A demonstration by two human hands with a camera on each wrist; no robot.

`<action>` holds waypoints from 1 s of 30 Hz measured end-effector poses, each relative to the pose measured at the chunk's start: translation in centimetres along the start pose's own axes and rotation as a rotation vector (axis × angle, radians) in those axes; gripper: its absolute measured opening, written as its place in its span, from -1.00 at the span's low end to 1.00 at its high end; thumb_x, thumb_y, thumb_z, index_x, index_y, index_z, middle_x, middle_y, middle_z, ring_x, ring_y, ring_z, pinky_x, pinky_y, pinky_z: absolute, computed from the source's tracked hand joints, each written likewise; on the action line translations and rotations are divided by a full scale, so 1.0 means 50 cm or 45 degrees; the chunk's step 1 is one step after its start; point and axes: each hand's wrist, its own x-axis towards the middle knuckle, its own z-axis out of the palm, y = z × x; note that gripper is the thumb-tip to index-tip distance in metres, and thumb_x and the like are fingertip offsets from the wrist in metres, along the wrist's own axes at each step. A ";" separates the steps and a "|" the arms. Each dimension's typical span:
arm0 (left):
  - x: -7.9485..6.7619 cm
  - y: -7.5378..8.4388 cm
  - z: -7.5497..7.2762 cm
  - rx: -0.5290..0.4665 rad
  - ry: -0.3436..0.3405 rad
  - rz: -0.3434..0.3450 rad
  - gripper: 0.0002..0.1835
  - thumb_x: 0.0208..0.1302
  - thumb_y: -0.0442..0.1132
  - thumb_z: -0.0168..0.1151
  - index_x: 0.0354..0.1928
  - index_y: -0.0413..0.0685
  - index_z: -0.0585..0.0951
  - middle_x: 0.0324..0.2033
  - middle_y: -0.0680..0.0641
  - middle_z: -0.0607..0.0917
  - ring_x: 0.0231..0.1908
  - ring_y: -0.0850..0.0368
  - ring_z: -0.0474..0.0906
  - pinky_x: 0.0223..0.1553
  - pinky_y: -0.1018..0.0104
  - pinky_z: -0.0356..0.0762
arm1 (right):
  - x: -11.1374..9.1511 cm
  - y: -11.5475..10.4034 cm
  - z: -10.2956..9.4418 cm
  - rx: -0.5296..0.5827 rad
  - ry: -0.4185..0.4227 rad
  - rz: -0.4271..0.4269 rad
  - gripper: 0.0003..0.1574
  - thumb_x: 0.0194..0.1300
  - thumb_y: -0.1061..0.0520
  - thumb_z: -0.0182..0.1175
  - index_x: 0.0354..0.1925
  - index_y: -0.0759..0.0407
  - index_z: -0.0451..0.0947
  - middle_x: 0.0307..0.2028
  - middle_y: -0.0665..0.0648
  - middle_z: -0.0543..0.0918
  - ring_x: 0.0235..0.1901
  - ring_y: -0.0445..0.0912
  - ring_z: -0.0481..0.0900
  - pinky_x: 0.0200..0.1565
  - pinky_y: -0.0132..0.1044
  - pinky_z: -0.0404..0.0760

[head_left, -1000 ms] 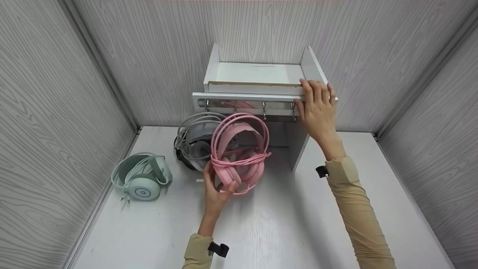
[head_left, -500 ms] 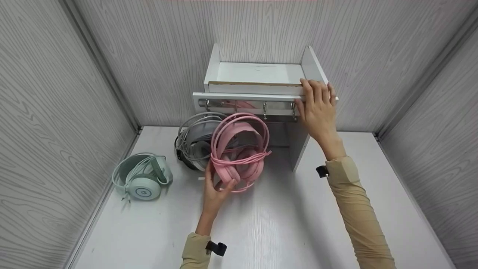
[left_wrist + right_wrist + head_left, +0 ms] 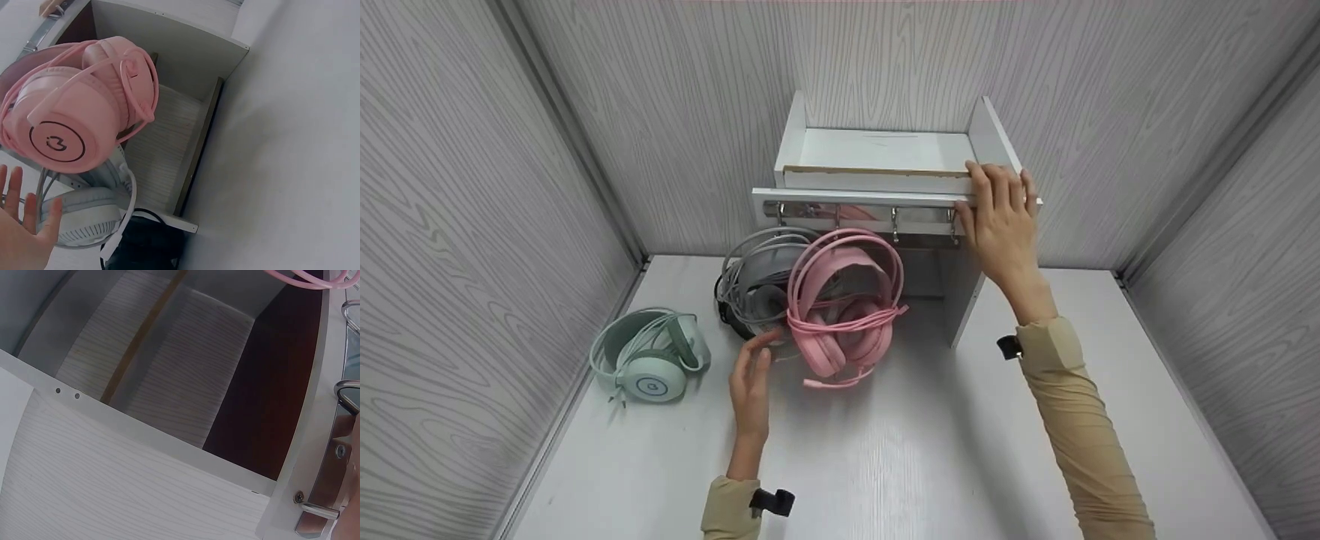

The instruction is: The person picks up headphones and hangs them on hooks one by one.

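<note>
Pink headphones [image 3: 819, 352] with a bundled cord hang from the hook rail [image 3: 862, 200] on the front of a white shelf [image 3: 885, 150]. Grey headphones [image 3: 761, 276] hang to their left, partly covered by them. My left hand [image 3: 751, 397] is just left of the pink pair's lower earcup, holding nothing, its fingers spread in the left wrist view. My right hand [image 3: 1001, 225] grips the right end of the shelf front, fingers over the top edge and thumb in front. Only a blurred edge of that hand shows in the right wrist view.
Mint-green headphones [image 3: 652, 375] lie on the white tabletop [image 3: 870, 465] at the left. Two bare metal hooks [image 3: 895, 225] show right of the pink pair. The shelf's side panel [image 3: 962, 300] stands below on the right. Wood-grain walls [image 3: 660, 135] enclose the table.
My left hand has let go of the pink headphones' lower earcup and moved a little left and down. The headphones stay hanging. My right hand keeps its place on the shelf.
</note>
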 end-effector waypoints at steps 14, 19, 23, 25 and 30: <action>0.037 -0.038 -0.132 0.061 0.383 -0.176 -0.60 0.46 -0.08 -0.06 -0.12 -0.34 0.57 -0.34 -0.05 0.64 -0.29 0.08 0.62 -0.31 0.39 0.64 | -0.003 0.006 0.002 0.001 0.009 0.007 -0.34 0.47 -0.19 -0.18 0.41 0.01 0.10 0.22 0.16 0.34 0.30 0.06 0.19 0.43 0.03 -0.11; 0.050 -0.024 -0.178 0.099 0.505 -0.272 -0.68 0.45 -0.18 -0.04 0.02 -0.32 0.47 -0.21 -0.05 0.58 -0.19 0.18 0.55 -0.25 0.40 0.60 | -0.002 0.005 0.004 0.010 0.023 0.005 -0.35 0.47 -0.17 -0.16 0.41 0.01 0.12 0.22 0.16 0.35 0.30 0.06 0.20 0.43 0.03 -0.10; 0.066 -0.041 -0.220 0.132 0.649 -0.361 -0.68 0.39 -0.22 0.03 0.10 -0.18 0.38 -0.14 0.12 0.44 -0.12 0.33 0.39 -0.24 0.47 0.47 | -0.001 0.005 0.006 0.011 0.030 -0.002 -0.36 0.47 -0.16 -0.15 0.40 0.01 0.12 0.22 0.17 0.35 0.28 0.07 0.21 0.42 0.03 -0.09; 0.073 -0.052 -0.240 0.162 0.715 -0.397 -0.62 0.36 -0.22 0.03 0.18 -0.15 0.33 -0.09 0.17 0.34 -0.09 0.36 0.31 -0.19 0.50 0.41 | -0.001 0.004 0.006 -0.001 0.029 -0.004 -0.36 0.47 -0.17 -0.16 0.40 0.01 0.12 0.22 0.17 0.35 0.28 0.07 0.21 0.42 0.03 -0.08; 0.085 -0.062 -0.281 0.226 0.854 -0.534 -0.41 0.33 -0.14 0.04 0.34 -0.12 0.17 0.13 0.09 0.19 0.11 0.23 0.21 0.10 0.44 0.31 | 0.000 0.002 0.003 -0.022 0.017 -0.004 -0.34 0.48 -0.19 -0.20 0.41 0.01 0.11 0.22 0.16 0.35 0.29 0.06 0.21 0.42 0.02 -0.07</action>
